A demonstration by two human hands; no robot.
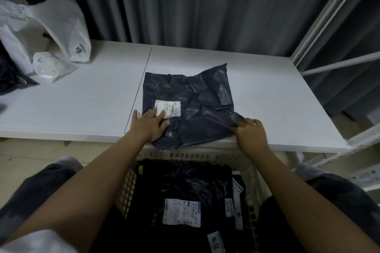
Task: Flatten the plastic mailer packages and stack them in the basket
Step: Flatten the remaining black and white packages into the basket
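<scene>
Two hands work a dark mailer [189, 104]: left fingers [158, 114] spread flat, right fingers [239, 126] pinching its corner.

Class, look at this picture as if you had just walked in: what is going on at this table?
A person is flattening a dark plastic mailer on a white table. The left hand lies flat on it beside its shipping label, while the right hand pinches its near right corner. The mailer is still creased and overhangs the table's near edge. Below, a white basket already holds flattened dark mailers. White plastic bags wait at far left.
</scene>
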